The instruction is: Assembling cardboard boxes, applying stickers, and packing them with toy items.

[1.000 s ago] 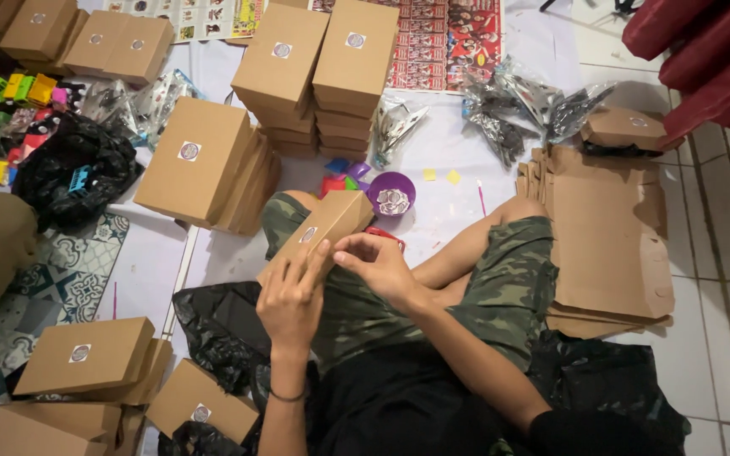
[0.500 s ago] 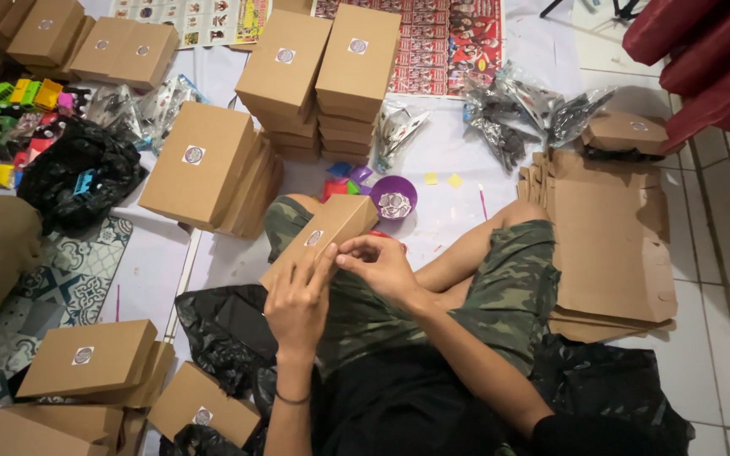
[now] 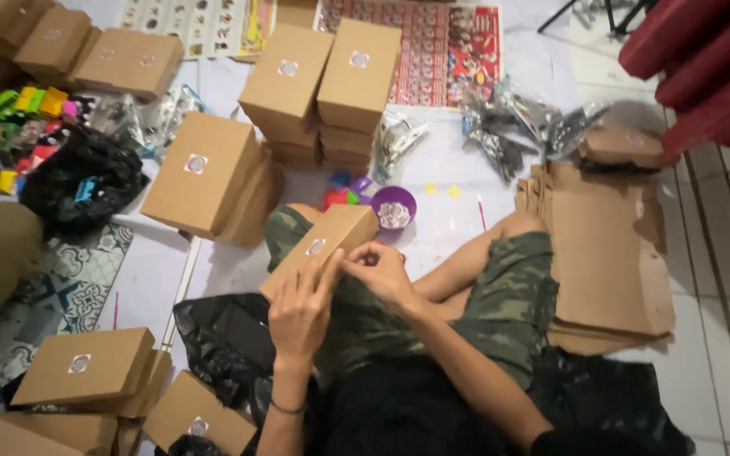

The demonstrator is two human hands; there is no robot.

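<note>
Box in hand: a flat brown cardboard box (image 3: 318, 249) with a small round clear window on its lid, resting across the person's lap, tilted up toward the floor ahead.
Left hand: the left hand (image 3: 297, 308) lies against the near long edge of the box, fingers (image 3: 324, 268) reaching up onto the lid beside the window, loosely together, steadying rather than clamping.
Right hand: the right hand (image 3: 379, 268) sits at the near right corner of the box, its fingertips bunched in a pinch at the edge; what they pinch is too small to tell.
Handling: judged light and fairly stiff, thin card that would dent or crease under a hard squeeze; the matte surface should not slip. The window patch looks the weakest spot.
Where to hold: best taken by the long edges or corners, palms off the window.
Surroundings: a purple bowl (image 3: 393, 207) just beyond the box on the floor; 2 stacks of like boxes (image 3: 323, 84) farther off; flat unfolded cardboard blanks (image 3: 610, 253) to the right; a black plastic bag (image 3: 217, 342) beside the left knee; crinkled clear packets (image 3: 517, 127) well apart.
</note>
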